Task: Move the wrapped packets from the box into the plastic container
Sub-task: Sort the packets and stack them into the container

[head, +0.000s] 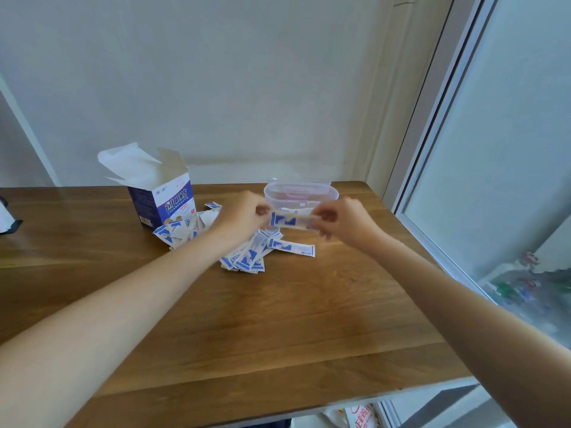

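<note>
The left hand (pixel 244 213) and the right hand (pixel 343 219) are both raised a little above the table, and together they hold one white and blue wrapped packet (pixel 292 220) stretched flat between them. The left fingers pinch its left end and the right fingers pinch its right end. The picture is blurred there, so I cannot tell how many fingers touch it.

Just behind this packet stands the clear oval plastic container (pixel 301 193), open at the top, near the far edge of the brown wooden table (pixel 278 319). Something white lies inside it, but I cannot tell what.

Below the hands lies a loose heap of the same white and blue packets (pixel 247 257); they overlap too much to count. One long packet (pixel 292 248) lies apart at the right of the heap, flat on the wood. A second small bunch of packets (pixel 177 231) lies against the open purple and white cardboard box (pixel 160 196), which stands upright to the left with its flaps up. On the box I can read "CHUANGKOUTIE" under large Chinese characters.

The near half of the table is bare wood. Its right edge runs close along a grey window frame (pixel 432 168), and its far edge meets the white wall (pixel 247 88).
</note>
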The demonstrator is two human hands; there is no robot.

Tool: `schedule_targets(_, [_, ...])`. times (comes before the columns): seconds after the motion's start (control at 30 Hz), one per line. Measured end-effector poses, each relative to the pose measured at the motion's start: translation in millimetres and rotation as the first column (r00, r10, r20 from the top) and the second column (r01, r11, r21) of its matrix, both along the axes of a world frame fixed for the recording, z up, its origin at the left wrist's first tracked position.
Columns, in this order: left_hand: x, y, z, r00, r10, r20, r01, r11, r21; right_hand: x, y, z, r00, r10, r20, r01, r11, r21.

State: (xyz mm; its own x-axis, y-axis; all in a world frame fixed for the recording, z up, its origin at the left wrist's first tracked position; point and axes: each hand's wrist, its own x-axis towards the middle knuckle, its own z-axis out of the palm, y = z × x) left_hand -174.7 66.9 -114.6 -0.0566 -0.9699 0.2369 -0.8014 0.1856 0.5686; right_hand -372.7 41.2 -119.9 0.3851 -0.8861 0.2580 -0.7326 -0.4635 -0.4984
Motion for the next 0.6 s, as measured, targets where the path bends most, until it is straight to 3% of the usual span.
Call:
schedule_targets(0.1, [-2.0, -30.2, 24.2, 0.975, 0.114, -0.190, -0.119, 0.993, -0.013, 2.7, -27.0, 24.5, 0.943, -0.130, 0.305, 0.128, 0.991, 0.026])
schedule_targets(0.17, [-7.7, -50.2, 33.7, 0.967, 0.134, -0.215, -0.135, 0.991, 0.007, 6.8, -45.3, 36.8, 0.929, -0.195, 0.313, 0.196, 0.980, 0.028])
schedule_targets(0.33, [-22.4, -85.3, 34.2, 0.970, 0.113, 0.213, -0.140, 0.983, 0.117, 21.5, -84.1, 44.5, 0.943, -0.271, -0.196, 0.298, 0.946, 0.127])
schedule_targets(0.47, [-30.5, -101.0, 24.4, 0.835, 0.008, 0.550, -0.108, 0.983, 0.150, 37.2, -102.2, 39.3, 0.861, -0.178, -0.477, 0.308, 0.928, 0.210])
schedule_targets(0.6, [-36.6, -110.2, 21.0, 0.699, -0.027, 0.715, -0.063, 0.993, 0.099, 46.4, -107.5, 35.8, 0.750, -0.130, -0.648, 0.348, 0.911, 0.220])
